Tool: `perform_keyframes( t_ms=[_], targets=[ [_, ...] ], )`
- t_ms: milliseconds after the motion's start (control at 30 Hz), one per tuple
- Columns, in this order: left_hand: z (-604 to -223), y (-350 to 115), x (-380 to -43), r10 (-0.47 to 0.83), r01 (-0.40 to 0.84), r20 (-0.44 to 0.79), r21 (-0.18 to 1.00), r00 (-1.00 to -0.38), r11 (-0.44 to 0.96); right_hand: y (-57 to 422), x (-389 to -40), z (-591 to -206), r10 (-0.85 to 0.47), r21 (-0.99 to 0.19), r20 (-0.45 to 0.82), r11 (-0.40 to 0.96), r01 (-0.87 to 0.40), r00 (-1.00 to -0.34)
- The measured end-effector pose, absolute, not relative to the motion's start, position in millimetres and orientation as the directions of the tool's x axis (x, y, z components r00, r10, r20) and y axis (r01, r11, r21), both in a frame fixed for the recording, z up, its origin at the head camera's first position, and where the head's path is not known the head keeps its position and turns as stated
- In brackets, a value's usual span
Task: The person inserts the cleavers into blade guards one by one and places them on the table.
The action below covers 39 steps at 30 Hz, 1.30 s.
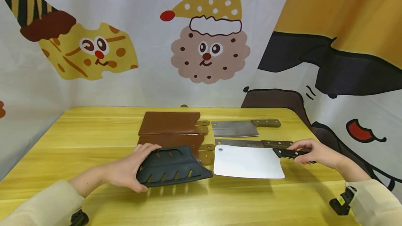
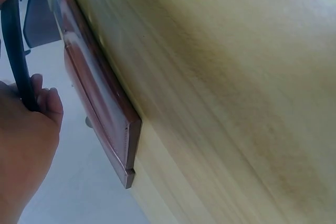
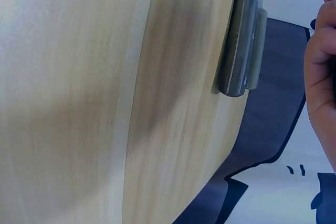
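Observation:
A black slotted knife sheath [image 1: 171, 166] is gripped at its left end by my left hand [image 1: 133, 168], thumb along the near edge and fingers over the far one. In the left wrist view the sheath [image 2: 16, 45] appears edge-on between thumb and fingers. My right hand [image 1: 315, 153] holds a cleaver by its black handle [image 1: 290, 153]. The cleaver's broad blade [image 1: 248, 161] looks bright white and points left toward the sheath, a narrow gap between them. Only part of the right hand [image 3: 323, 66] shows in the right wrist view.
Behind lie two brown leather sheaths [image 1: 169, 123] with snap straps, the nearer one partly covered by the black sheath. To their right rest a cleaver [image 1: 235, 128] with a wooden handle and another knife [image 1: 238, 143], overlapped by the white blade. A printed curtain [image 1: 150, 90] hangs behind the table [image 1: 94, 128].

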<state>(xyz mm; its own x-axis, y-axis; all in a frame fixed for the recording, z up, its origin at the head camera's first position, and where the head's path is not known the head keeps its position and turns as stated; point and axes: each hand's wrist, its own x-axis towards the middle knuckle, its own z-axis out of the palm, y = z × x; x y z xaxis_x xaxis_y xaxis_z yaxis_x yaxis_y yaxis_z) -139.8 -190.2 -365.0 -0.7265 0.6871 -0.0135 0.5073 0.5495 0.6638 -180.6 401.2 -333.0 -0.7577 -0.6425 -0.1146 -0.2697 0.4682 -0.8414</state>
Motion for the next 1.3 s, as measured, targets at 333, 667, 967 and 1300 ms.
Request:
perform_keyframes(
  t_ms=[333,667,967,1300],
  targets=[
    [-362.5,-187.3,-141.7,0.69,0.491,-0.044,0.67,-0.722,0.557,401.0,-179.5,-332.4,-0.66,-0.859,-0.099,0.434,-0.27,-0.745],
    [-360.6,-183.6,-141.4,0.698,0.489,-0.072,0.662,-0.713,0.568,400.0,-179.3,-334.6,-0.652,-0.853,-0.112,0.451,-0.264,-0.75],
    [-361.2,-185.2,-142.2,0.692,0.496,-0.048,0.662,-0.72,0.562,399.8,-179.5,-333.6,-0.659,-0.859,-0.114,0.441,-0.259,-0.743],
    [-361.3,-185.3,-142.1,0.708,0.508,-0.041,0.667,-0.705,0.544,397.2,-178.3,-334.8,-0.636,-0.826,-0.094,0.48,-0.296,-0.766]
  ],
)
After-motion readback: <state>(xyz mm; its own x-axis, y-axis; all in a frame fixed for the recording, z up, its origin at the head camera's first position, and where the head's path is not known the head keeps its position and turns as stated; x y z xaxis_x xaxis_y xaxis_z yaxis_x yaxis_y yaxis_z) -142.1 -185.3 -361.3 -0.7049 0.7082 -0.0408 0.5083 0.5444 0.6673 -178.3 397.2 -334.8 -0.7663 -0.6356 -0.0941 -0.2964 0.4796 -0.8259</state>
